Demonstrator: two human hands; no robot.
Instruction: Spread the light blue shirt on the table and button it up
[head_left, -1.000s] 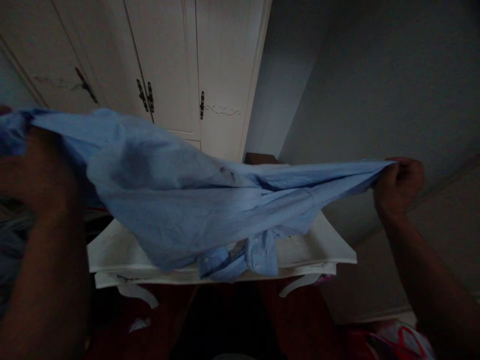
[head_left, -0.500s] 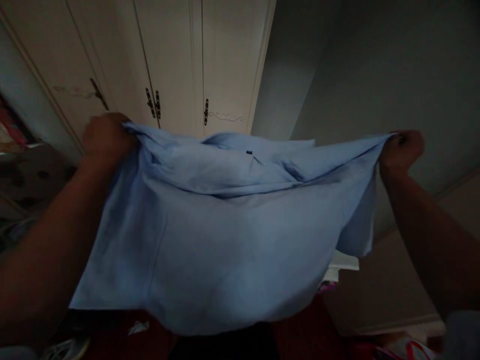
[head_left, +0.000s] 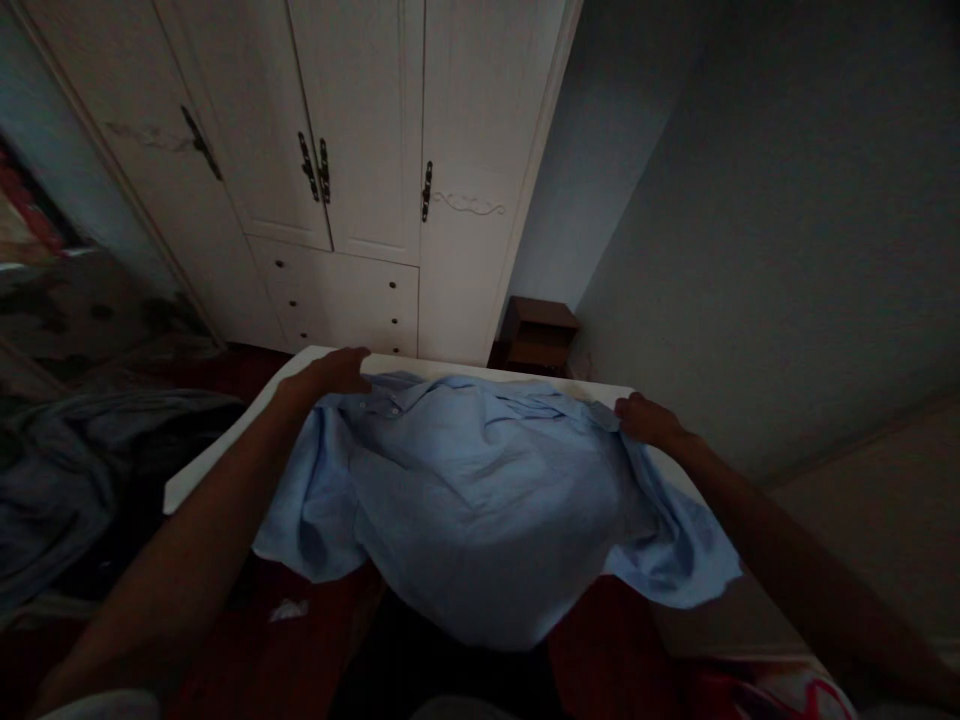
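A light blue shirt lies spread over a small white table, its lower edge hanging off the near side. My left hand grips the shirt's far left corner near the table's back edge. At the far right corner my right hand is closed on the cloth. Both hands rest low, at table height.
A white wardrobe with dark handles and drawers stands behind the table. A small brown stand sits in the corner by the grey wall. Dark bedding lies at the left. The floor below is red.
The shirt was held up in the air, stretched between both hands; both hands have come down and forward and laid it flat on the table.
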